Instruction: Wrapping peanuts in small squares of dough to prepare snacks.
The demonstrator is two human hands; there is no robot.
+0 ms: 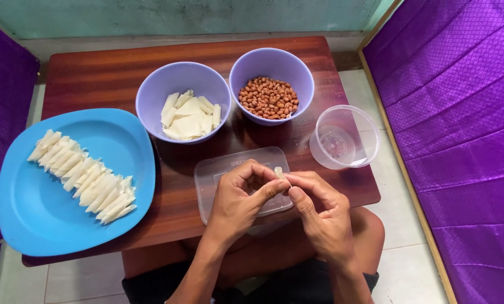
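Fingers (271, 188) of both hands meet at one small pale wrapper piece (278, 172), pinched between thumb and fingertips; I see it standing just above the knuckles. Left hand (238, 200) curls in from the left, right hand (319, 211) from the right, thumbs touching at the piece. Both are clenched on it, nothing loose.

Directly beneath the hands lies a clear flat plastic lid (218, 169), near the table's front edge. The hands overhang that edge; my knees show below it.

Outward: a clear plastic cup (347, 138) sits at the right edge of the table (94, 73), partly overhanging it. Behind the lid, two lilac bowls stand side by side, almost touching: the left bowl (150, 95) holds flat pale wrapper sheets (190, 118), the right bowl (305, 79) holds red-skinned peanuts (269, 98).

Far left, a blue plate (38, 219) overhangs the table's left and front edges, carrying a diagonal row of folded pale rolls (83, 177).

Bare wood shows between plate and lid, and along the back. Purple cloth (460, 112) closes in on the right, with more at far left.
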